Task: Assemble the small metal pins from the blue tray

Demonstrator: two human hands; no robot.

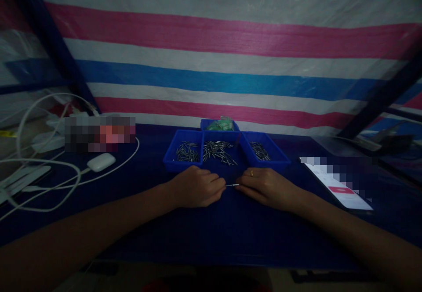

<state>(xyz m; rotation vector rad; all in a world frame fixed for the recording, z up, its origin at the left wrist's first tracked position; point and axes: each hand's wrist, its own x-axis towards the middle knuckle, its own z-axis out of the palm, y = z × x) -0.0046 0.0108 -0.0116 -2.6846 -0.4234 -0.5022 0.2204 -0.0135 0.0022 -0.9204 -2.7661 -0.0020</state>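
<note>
A thin silvery metal pin (232, 185) spans the small gap between my two hands. My left hand (201, 187) is closed, pinching the pin's left end between thumb and fingers. At the other end, the fingers of my right hand (260, 184), which wears a ring, also pinch it. Just beyond my hands lies a loose pile of similar metal pins (218, 150) on the dark blue table. Blue trays holding more pins flank the pile: a left tray (169, 158) and a right tray (280, 156).
A third blue tray (203, 125) at the back holds a green plastic bag (224, 124). White cables (79, 173) and a white charger case (101, 162) lie at left. A lit phone (358, 202) lies at right. A striped sheet (231, 37) hangs behind.
</note>
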